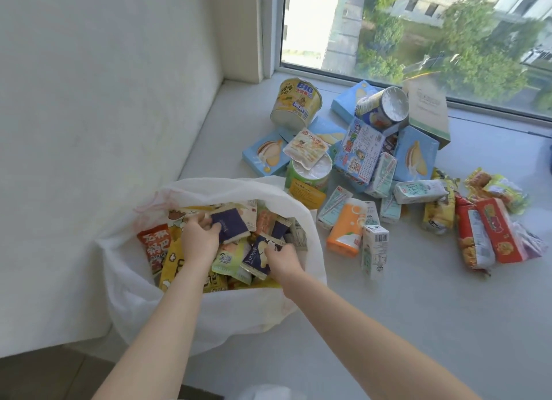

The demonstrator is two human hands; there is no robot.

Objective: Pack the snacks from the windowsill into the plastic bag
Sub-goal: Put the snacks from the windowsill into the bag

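A white plastic bag (131, 304) stands open at the left end of the windowsill, holding several snack packs. Both hands reach inside it. My left hand (198, 238) grips a dark purple packet (231, 224) near the bag's top. My right hand (282, 257) holds another purple-and-white snack packet (258, 257) among the packs. A pile of snacks lies on the sill to the right: a yellow noodle cup (295, 102), blue boxes (265, 156), small milk cartons (375, 250), an orange packet (345, 228) and red biscuit packs (495, 234).
The grey windowsill (388, 325) runs to the right under a large window (418, 26). A white wall (89, 101) borders the bag on the left. A tall paper carton (428, 113) leans against the window frame. A cylindrical can (380, 108) lies on its side on the pile.
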